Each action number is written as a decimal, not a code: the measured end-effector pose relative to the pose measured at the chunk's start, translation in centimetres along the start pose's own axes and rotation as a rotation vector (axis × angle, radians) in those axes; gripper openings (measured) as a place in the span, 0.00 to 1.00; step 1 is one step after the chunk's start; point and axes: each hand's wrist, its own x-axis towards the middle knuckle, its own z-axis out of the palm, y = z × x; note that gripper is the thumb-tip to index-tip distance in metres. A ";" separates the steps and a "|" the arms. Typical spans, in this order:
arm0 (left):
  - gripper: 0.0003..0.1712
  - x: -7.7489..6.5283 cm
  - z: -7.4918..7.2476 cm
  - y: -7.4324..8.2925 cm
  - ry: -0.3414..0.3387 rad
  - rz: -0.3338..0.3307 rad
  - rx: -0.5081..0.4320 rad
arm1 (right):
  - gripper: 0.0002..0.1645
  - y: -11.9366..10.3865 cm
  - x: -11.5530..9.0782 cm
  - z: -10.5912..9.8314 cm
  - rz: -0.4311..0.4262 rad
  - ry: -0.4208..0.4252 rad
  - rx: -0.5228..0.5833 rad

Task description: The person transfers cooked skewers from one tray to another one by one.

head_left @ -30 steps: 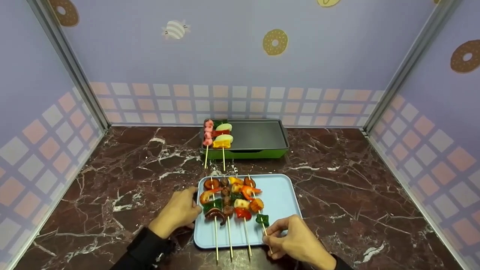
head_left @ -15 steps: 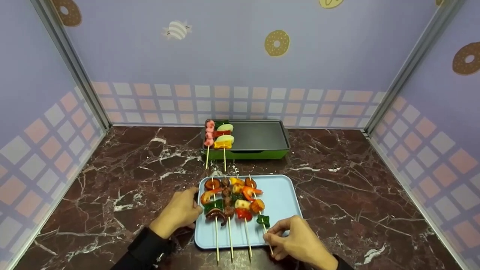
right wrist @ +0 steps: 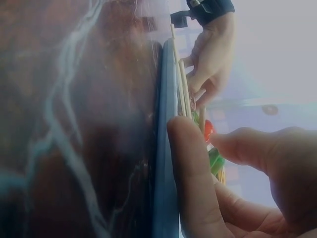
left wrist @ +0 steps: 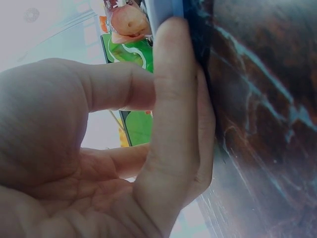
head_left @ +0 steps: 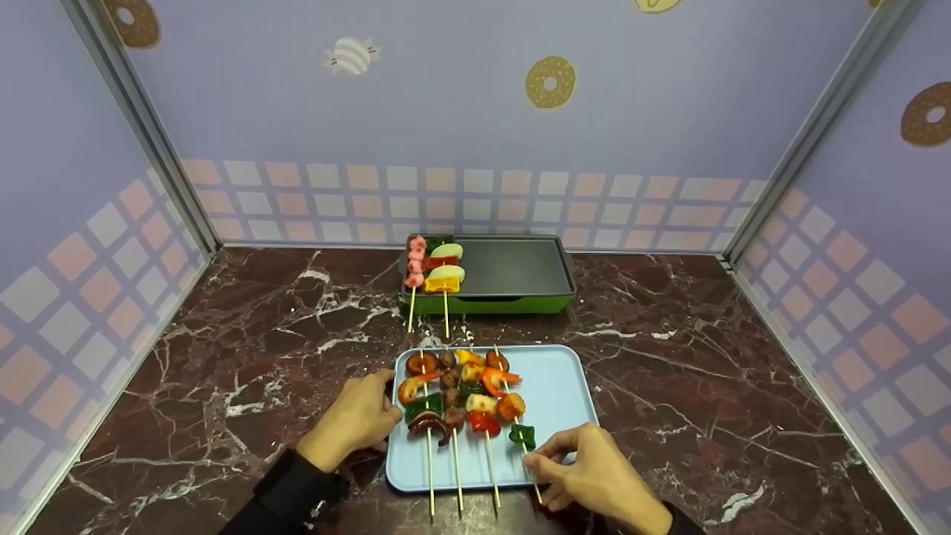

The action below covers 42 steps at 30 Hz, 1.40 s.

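A light blue tray (head_left: 553, 386) carries several toy food skewers side by side, handles toward me. My right hand (head_left: 594, 472) is at the tray's near right edge, thumb and fingers pinching the stick of the rightmost skewer (head_left: 510, 406), which has a mushroom slice, a prawn, an orange piece and a green pepper. In the right wrist view, thumb and fingers of the right hand (right wrist: 198, 173) come close together, and the stick between them is hidden. My left hand (head_left: 356, 416) touches the tray's left side; one straight finger (left wrist: 174, 99) lies along it in the left wrist view.
Behind the tray stands a green toy grill (head_left: 494, 305) with a dark plate. On its left side lie a pink-ball skewer (head_left: 414, 264) and a vegetable skewer (head_left: 444, 276), sticks overhanging the front. Patterned walls (head_left: 475, 134) enclose the dark marble table (head_left: 282, 371).
The right thumb has shifted very slightly up along the stick. Otherwise the hands, tray and skewers hold their places; the head view has drifted a little.
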 end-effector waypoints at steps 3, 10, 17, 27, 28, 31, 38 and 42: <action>0.43 0.0 0.0 0.1 0.004 0.000 -0.005 | 0.18 -0.2 0.1 -0.3 -0.016 0.013 -0.002; 0.43 0.1 0.0 0.1 0.005 -0.007 -0.008 | 0.18 -0.6 0.7 -1.2 -0.044 0.039 -0.035; 0.43 0.2 0.1 0.0 0.000 0.002 -0.003 | 0.20 -1.5 1.9 -2.9 -0.086 0.094 -0.067; 0.43 0.0 0.1 0.1 0.003 0.002 -0.005 | 0.17 -3.9 5.4 -5.2 -0.155 0.203 -0.060; 0.43 0.1 0.1 0.1 0.003 0.003 -0.007 | 0.17 -4.1 5.8 -5.3 -0.165 0.209 -0.064; 0.43 0.1 0.1 0.1 0.004 0.006 -0.007 | 0.14 -4.7 6.6 -5.5 -0.191 0.218 -0.077; 0.43 0.1 0.2 0.0 0.001 0.009 0.002 | 0.14 -5.9 8.7 -5.3 -0.220 0.217 -0.104; 0.43 0.1 0.1 0.0 0.007 0.014 0.013 | 0.13 -6.7 9.9 -5.1 -0.218 0.216 -0.095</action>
